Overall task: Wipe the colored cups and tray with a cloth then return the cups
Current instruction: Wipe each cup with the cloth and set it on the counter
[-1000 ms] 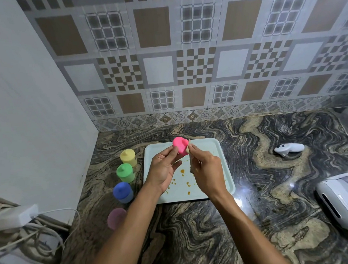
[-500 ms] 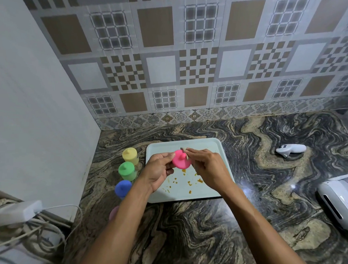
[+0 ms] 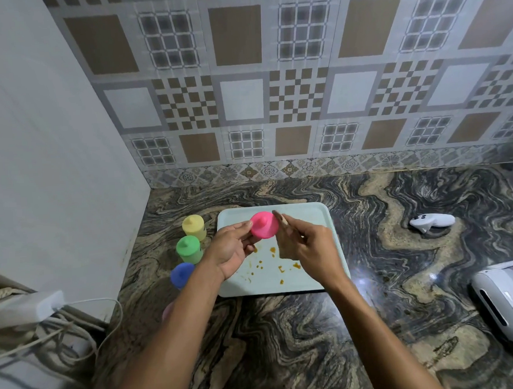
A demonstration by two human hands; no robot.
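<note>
On the far left, a white plug block with tangled pale cables (image 3: 25, 307) lies by the wall. Right of it, on the dark swirled stone worktop (image 3: 288, 342), three upturned plastic cups stand in a row running far to near: a yellow cup (image 3: 193, 226), a green cup (image 3: 188, 249) and a blue cup (image 3: 182, 274), the last partly behind my left forearm. My left hand (image 3: 231, 250) grips a bright pink plastic cup (image 3: 264, 224), held up over the far half of the pale green rectangular tray (image 3: 319, 217). My right hand (image 3: 309, 248) pinches a small beige cloth (image 3: 284, 246) against the cup's right side. Orange smears (image 3: 280, 268) spot the tray below my hands. Well to the right lie a white handheld controller (image 3: 431, 222) and, nearer, a white headset (image 3: 511, 299).
</note>
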